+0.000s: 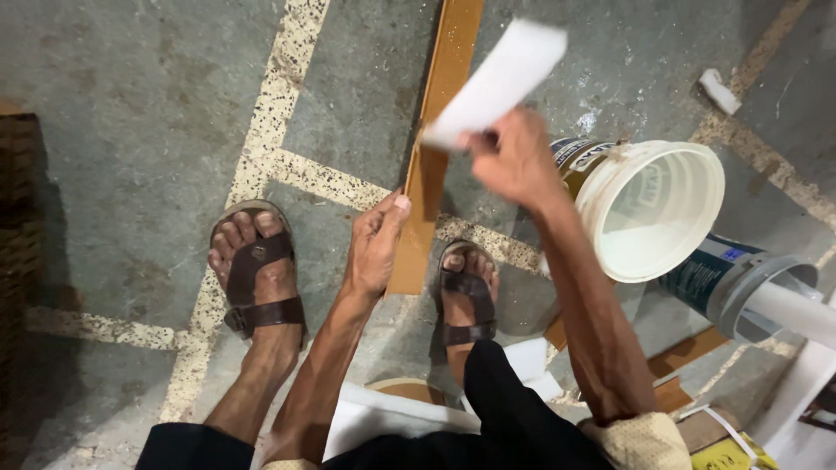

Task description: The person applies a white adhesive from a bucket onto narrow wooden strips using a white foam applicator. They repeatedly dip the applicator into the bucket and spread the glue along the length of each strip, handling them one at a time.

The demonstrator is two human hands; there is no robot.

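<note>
- Your left hand pinches the wooden strip at its near end.
- Your right hand grips a white sheet; 1 white bucket lies at 3 o'clock.

A long, narrow brown wooden strip is lying tilted on the grey floor, running away between the sandalled feet. A white rectangular sheet, blurred, is being held up, touching its upper part.
</note>
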